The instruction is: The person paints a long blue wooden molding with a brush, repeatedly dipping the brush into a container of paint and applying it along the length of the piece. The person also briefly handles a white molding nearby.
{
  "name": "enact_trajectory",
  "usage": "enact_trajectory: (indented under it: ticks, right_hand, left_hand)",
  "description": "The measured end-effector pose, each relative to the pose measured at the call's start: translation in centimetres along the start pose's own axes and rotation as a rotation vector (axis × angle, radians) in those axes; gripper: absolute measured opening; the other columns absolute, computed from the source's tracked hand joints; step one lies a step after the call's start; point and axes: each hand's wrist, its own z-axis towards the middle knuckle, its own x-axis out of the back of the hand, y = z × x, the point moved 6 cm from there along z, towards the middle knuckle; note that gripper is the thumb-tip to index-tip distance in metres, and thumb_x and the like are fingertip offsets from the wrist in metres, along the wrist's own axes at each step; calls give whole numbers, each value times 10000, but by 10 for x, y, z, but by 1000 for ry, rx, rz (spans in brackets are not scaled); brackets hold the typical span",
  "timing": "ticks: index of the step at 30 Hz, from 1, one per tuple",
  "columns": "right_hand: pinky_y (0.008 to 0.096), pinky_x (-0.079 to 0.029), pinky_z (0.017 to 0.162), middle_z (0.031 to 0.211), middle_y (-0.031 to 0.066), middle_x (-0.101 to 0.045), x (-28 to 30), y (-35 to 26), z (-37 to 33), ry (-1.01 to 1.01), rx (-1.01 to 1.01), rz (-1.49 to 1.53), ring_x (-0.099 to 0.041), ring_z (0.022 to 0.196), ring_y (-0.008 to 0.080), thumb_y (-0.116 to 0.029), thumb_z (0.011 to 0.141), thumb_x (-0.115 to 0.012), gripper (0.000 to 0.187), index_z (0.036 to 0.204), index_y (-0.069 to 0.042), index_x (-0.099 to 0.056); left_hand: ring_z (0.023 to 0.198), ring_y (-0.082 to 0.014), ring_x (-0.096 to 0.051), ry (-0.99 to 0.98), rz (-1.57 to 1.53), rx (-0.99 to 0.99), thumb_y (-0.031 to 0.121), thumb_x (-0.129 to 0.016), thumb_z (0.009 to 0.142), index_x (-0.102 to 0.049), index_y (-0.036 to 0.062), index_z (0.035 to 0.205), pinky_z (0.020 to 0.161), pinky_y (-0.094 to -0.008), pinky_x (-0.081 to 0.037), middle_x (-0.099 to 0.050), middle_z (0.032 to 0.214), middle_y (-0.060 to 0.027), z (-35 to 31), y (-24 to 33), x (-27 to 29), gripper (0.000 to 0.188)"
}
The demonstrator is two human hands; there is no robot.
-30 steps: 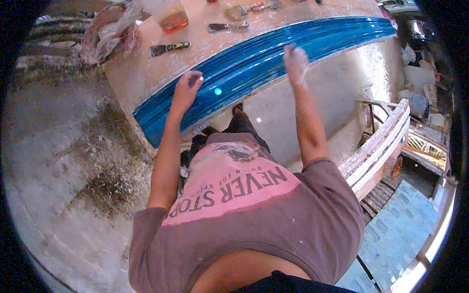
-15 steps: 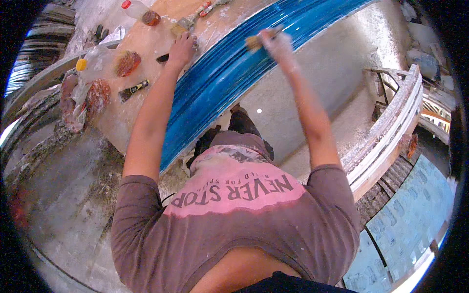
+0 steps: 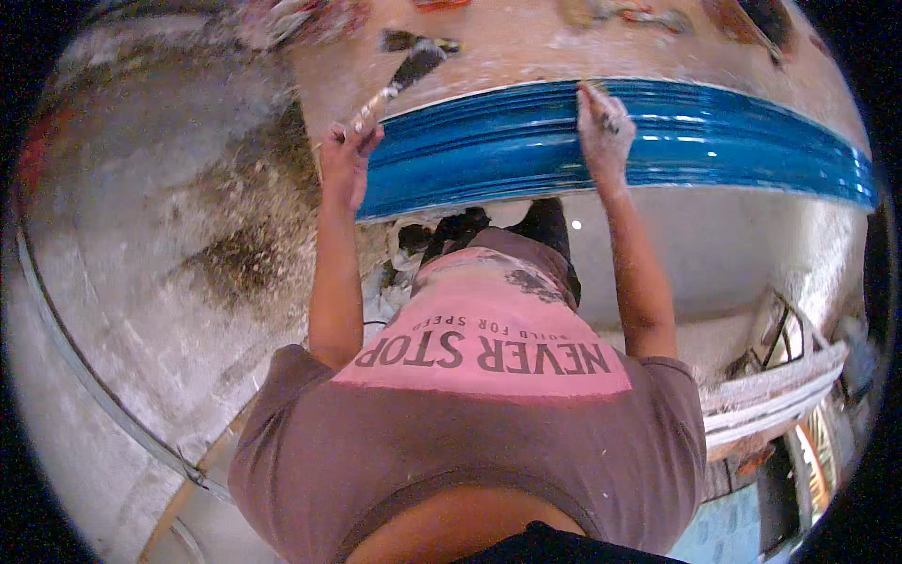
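Observation:
A long, glossy blue moulding-like form with lengthwise ridges curves across the view in front of me. My right hand, dusted white, is closed round a paintbrush over the form's far side; the brush is mostly hidden by the fingers. At the form's left end, my left hand has its fingers bent round the pale, speckled handle of a flat-headed tool. Its dark head points away to the far right; blurring hides whether it is a brush or a scraper. Just beyond it lies a black-bladed scraper.
The form lies along a tan, dusty work surface. Whitish, stained tools lie at the back. A grey, debris-strewn floor spreads to the left. White curved frames stand at the right, near light-blue panels.
The whole view has turned, so the form now runs nearly crosswise. My left hand has moved to the form's left end, and my right hand to its far side. The plastic bottles have left view.

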Motion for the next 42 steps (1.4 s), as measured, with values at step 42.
enact_trajectory:
  ticks: [42]
  right_hand:
    - [286,-609,645,964,152,-700,100,-51,48,62,-668,625,-714,787,200,-130,905,-686,272,1088,67,-649]
  left_hand:
    - [497,-51,-448,-474,349,315,332,-528,1001,-593,95,994,413,-220,-348,-490,651,41,-59,-61,-11,246]
